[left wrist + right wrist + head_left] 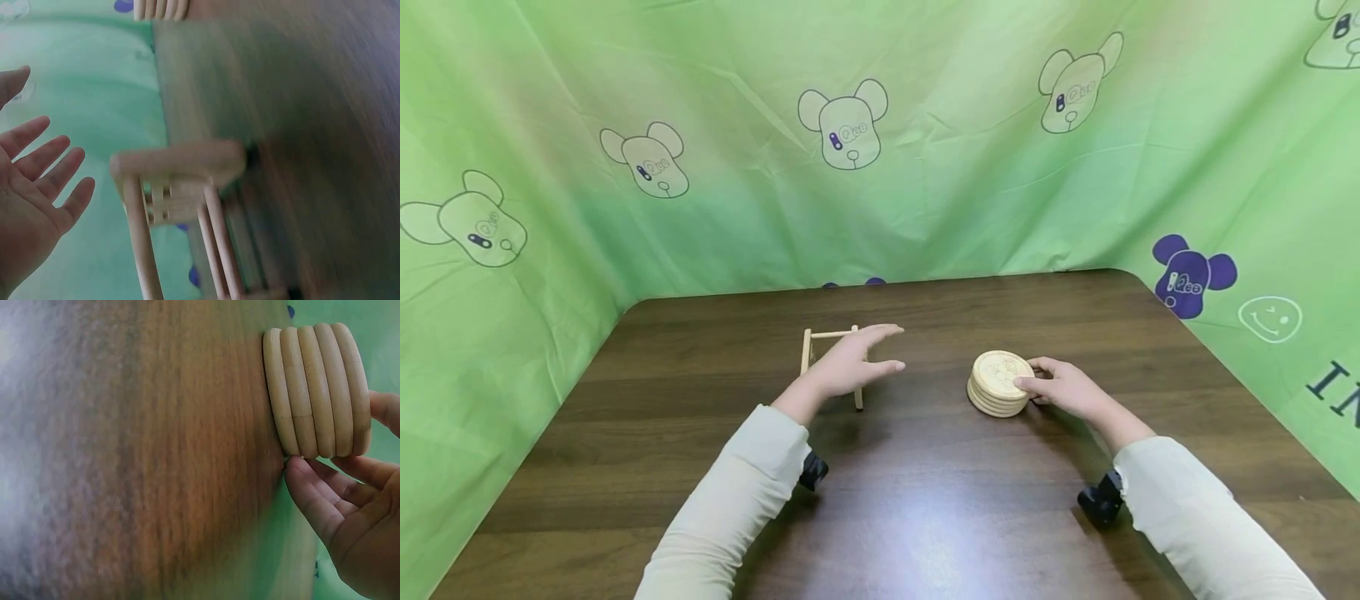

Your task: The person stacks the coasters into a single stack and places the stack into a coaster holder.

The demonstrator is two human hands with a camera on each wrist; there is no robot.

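Round wooden coasters stand stacked on the table, several high; the top coaster (pixel 1001 373) shows a faint carved pattern. At the stack's right side my right hand (pixel 1067 387) holds on, thumb on the top face. In the right wrist view, the fingers (pixel 312 497) of that hand touch the rims of the coasters (pixel 315 394) from below. My left hand (pixel 853 362) hovers with its fingers spread and nothing held. Beneath and behind it stands a small wooden rack (pixel 178 159) made of round bars, partly hidden by that hand in the head view.
The dark wood-grain table (pixel 925 500) spreads under both arms. A green cloth (pixel 940 208) printed with mouse heads hangs behind and beside it. Black wrist cameras (pixel 1101 500) sit under the sleeves.
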